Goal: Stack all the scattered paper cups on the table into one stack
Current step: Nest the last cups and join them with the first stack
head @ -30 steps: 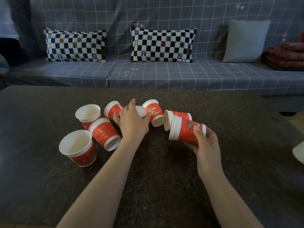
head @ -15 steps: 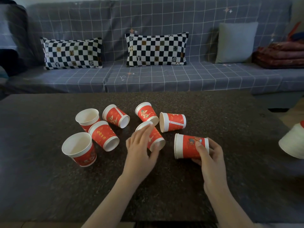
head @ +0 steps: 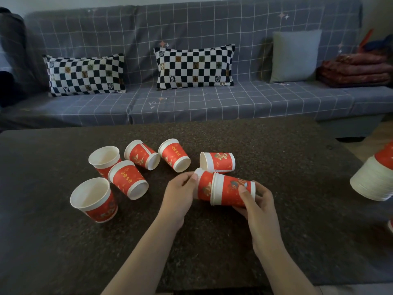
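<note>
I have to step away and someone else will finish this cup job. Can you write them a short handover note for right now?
Left hand holds a cup and is pushing it into the mouth of the cup gripped by the right hand; both cups lie sideways just above the table.
Done: the first pair is partly nested.
Left: six loose cups. Two stand upright at the left; four lie on their sides. Add each to the stack.
</note>
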{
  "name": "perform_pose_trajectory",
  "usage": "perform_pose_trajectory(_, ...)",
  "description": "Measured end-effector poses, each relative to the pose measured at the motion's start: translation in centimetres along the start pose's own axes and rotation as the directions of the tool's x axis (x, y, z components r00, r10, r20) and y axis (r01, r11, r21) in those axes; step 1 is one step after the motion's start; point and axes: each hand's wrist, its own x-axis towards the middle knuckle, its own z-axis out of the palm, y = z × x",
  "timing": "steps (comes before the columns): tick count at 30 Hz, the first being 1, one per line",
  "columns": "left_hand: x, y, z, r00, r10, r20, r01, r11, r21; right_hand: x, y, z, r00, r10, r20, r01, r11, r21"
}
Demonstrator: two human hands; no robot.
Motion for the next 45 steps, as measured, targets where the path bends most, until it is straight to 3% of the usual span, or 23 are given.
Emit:
perform_pose_trajectory(4, -1.3, 0.7, 2.5, 0.991, 0.059, 0.119, -0.058, 0.998, -0.017, 0.1, -0.4, -0.7, 0.998, -0.035, 0.049, 0.032, 0.998, 0.06)
perform_pose_trajectory(9, 1.4, 1.4, 3.9, 0.976, 0.15, -0.16, -0.139, 0.987, 0.078, 1.9, -1.3, -2.8, 0.988, -0.01, -0.151, 0.037, 0.984, 0.176)
perform_pose_trajectory(12, 3.2, 0.9, 4.9, 0.978, 0.118, -0.172, -0.076, 0.97, 0.232, 2.5, -1.8, -4.3, 0.976, -0.03, -0.214, 0.066, 0.985, 0.162)
perform_pose_trajectory(16, 3.6, 0.7, 5.6, 0.981, 0.116, -0.156, -0.078, 0.97, 0.228, 2.8, -2.0, -5.0, 0.968, -0.053, -0.243, 0.082, 0.99, 0.111)
perform_pose_trajectory(20, 2.5, 1.0, 4.7, 0.971, 0.235, -0.047, -0.223, 0.957, 0.187, 3.0, -2.2, -4.4, 0.978, -0.055, -0.203, 0.082, 0.988, 0.128)
perform_pose_trajectory(23, 1.5, 1.5, 3.8, 0.954, 0.294, 0.055, -0.299, 0.935, 0.188, 2.6, -1.6, -2.7, 0.995, -0.05, -0.088, 0.06, 0.991, 0.118)
perform_pose_trajectory(27, 2.1, 2.8, 2.0, 0.97, 0.176, 0.167, -0.195, 0.975, 0.11, 2.5, -1.1, 0.7, 1.0, 0.003, 0.028, -0.008, 0.987, 0.163)
perform_pose_trajectory(29, 3.0, 3.4, 1.0, 0.973, 0.179, 0.145, -0.205, 0.96, 0.193, 2.8, -1.1, 2.1, 0.998, 0.039, 0.049, -0.048, 0.979, 0.199)
perform_pose_trajectory(32, 6.1, 3.2, -0.7, 0.921, 0.383, -0.075, -0.294, 0.807, 0.512, 3.6, -1.0, 4.0, 0.999, 0.035, 0.022, -0.038, 0.989, 0.141)
perform_pose_trajectory(34, 8.8, 3.0, -1.8, 0.868, 0.465, -0.173, -0.225, 0.68, 0.698, 4.1, -1.0, 5.0, 0.999, 0.033, -0.012, -0.031, 0.995, 0.089)
perform_pose_trajectory(36, 10.7, 3.2, -2.5, 0.899, 0.399, -0.183, -0.135, 0.649, 0.749, 4.5, -1.0, 5.5, 0.999, 0.033, -0.039, -0.032, 0.999, 0.02)
perform_pose_trajectory(40, 12.2, 3.7, -2.4, 0.941, 0.297, -0.16, -0.109, 0.716, 0.689, 4.8, -0.6, 5.6, 0.999, -0.005, -0.047, 0.002, 0.997, -0.071)
perform_pose_trajectory(45, 9.0, 4.1, -1.7, 0.948, 0.265, -0.178, -0.205, 0.933, 0.297, 4.4, -0.2, 5.4, 1.0, -0.007, -0.019, 0.006, 0.999, -0.05)
